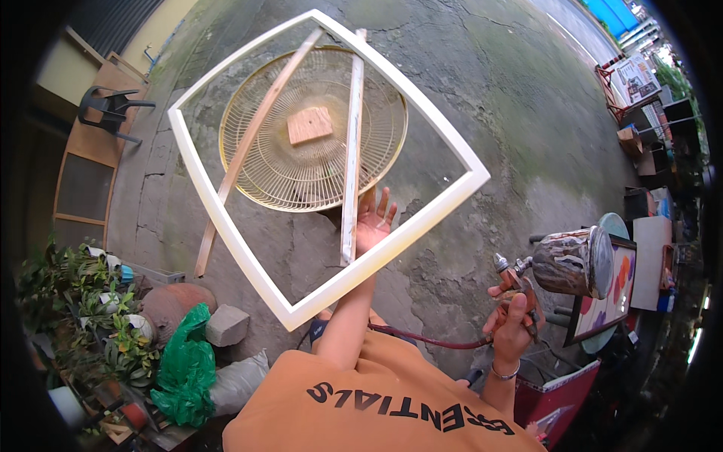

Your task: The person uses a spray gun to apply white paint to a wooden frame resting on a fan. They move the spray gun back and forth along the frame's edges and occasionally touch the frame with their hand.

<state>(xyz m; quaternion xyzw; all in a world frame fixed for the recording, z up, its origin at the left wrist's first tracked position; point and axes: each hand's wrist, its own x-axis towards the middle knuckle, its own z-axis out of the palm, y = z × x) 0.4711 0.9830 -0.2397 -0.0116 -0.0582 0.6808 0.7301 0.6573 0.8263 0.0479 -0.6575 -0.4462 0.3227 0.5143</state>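
Observation:
A white frame [339, 287] with bowed sides lies over two wooden strips, a brown one [260, 128] and a paint-flecked white one [352, 151]. Beneath the strips is a round wire fan grille [320, 177] with a small wooden block [309, 125] at its centre. My left hand [373, 222] reaches under the frame, palm up, fingers spread, beside the white strip and the grille's near rim; any contact is unclear. In my right hand [512, 320] is a spray gun [520, 290] with a paint-streaked metal cup [565, 262], its nozzle toward the frame.
A dark red hose [437, 343] runs from the spray gun across my front. Potted plants [124, 331], a green plastic bag [184, 369] and a concrete block [227, 325] stand at left. A dark chair [113, 113] is farther back. At right is a framed picture [610, 290].

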